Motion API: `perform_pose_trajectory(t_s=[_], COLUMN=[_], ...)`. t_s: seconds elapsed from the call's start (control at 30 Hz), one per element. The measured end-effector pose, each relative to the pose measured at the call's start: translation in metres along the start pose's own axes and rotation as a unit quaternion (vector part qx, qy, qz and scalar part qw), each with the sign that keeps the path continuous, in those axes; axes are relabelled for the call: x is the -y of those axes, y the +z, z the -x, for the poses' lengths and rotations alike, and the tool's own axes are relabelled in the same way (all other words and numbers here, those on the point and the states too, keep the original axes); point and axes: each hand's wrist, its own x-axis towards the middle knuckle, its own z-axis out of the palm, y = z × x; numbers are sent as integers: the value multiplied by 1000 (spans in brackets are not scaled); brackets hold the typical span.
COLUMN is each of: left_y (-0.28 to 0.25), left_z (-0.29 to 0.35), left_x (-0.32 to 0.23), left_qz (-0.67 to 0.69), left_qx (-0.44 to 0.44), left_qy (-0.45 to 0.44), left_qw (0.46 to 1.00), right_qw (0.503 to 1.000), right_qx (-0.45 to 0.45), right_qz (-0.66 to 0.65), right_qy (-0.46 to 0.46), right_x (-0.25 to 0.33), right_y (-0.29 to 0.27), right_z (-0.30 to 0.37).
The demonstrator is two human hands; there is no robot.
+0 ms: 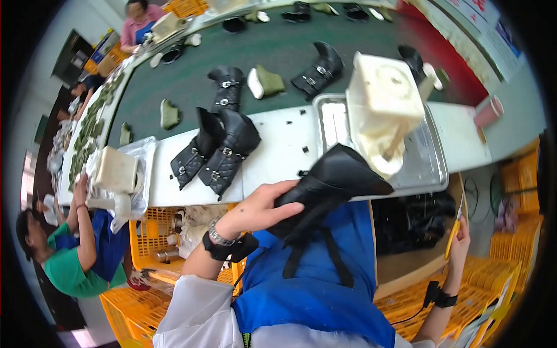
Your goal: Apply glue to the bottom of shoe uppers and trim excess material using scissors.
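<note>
A blue apron [313, 304] overlies a white-sleeved top [200, 307].

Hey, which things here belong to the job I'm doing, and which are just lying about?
In the job:
Black boot piece, in the left hand
Yellow-handled tool, in the right hand
Perhaps the white container, close by

Apparently lying about, untouched:
Buckled black boot pieces
Green shoe pieces
Pink cup-shaped object

From my remote feed I can read nothing: red characters [477, 4] blur on the wall poster [484, 28] right of the cream container [387, 87].
</note>
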Motion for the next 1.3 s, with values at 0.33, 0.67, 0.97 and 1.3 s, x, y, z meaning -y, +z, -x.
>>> perform_pose_trajectory(t_s=[0.33,0.67,0.97,1.3], left_y=[-34,-66,-135,-168], left_z=[87,73,61,27], left_x=[24,35,111,124], left_qz=[-101,-477,-528,-396], left_qx=[-386,-583,-476,-356], left_qy=[-53,103,28,-52], left_qw=[915,649,703,845], right_qw=[928,860,951,966], right_qx=[-42,-11,-79,-150], right_qz=[342,476,250,202], right_qy=[-139,-182,-162,-57], right_x=[47,39,18,-74], right_y=[52,80,1,14], right_z=[-245,-277,-155,-22])
